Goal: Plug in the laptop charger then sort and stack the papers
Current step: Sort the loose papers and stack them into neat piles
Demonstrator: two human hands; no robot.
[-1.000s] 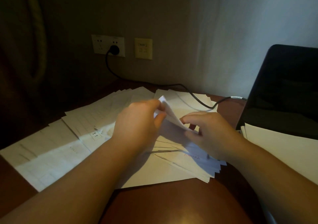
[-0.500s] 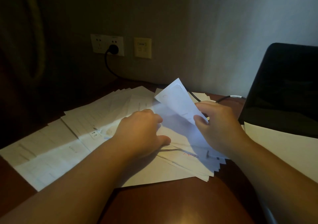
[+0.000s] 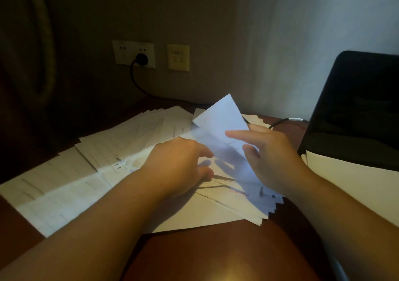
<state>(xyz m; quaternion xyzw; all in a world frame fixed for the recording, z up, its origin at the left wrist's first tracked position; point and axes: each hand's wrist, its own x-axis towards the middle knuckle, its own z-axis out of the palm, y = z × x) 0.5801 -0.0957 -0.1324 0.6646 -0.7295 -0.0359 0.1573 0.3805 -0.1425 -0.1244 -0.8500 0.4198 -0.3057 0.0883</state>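
- Head view looks down on a single sheet (image 3: pixel 222 127) lifted at its far end, its corner standing up above the spread; its near part runs down under the right hand (image 3: pixel 272 157), whose thumb and forefinger lie on the sheet's face with the other fingers behind it, so the hand pinches the sheet
- left hand (image 3: pixel 179 166) rests knuckles-up on the spread just left of the lifted sheet, its fingers curled toward that sheet's lower edge; whether they grip anything I cannot tell
- fanned papers (image 3: pixel 121 151) cover the middle and left of the worktop (image 3: pixel 194 257), overlapping in a broad arc; a tighter fan of sheets (image 3: pixel 254 209) lies under the right hand, its stepped corners showing at the near right
- charger plug (image 3: pixel 141 59) sits in the wall socket (image 3: pixel 133 54); its black cable (image 3: pixel 138 86) drops to the worktop, passes behind the papers and shows again near the laptop (image 3: pixel 354 108)
- laptop stands open at the right, dark screen toward the papers; another pile of pale sheets (image 3: pixel 349 183) lies in front of it, well apart from the fan
- yellowish wall plate (image 3: pixel 178 57) is fixed just right of the socket; the wall is dim on the left, lighter on the right
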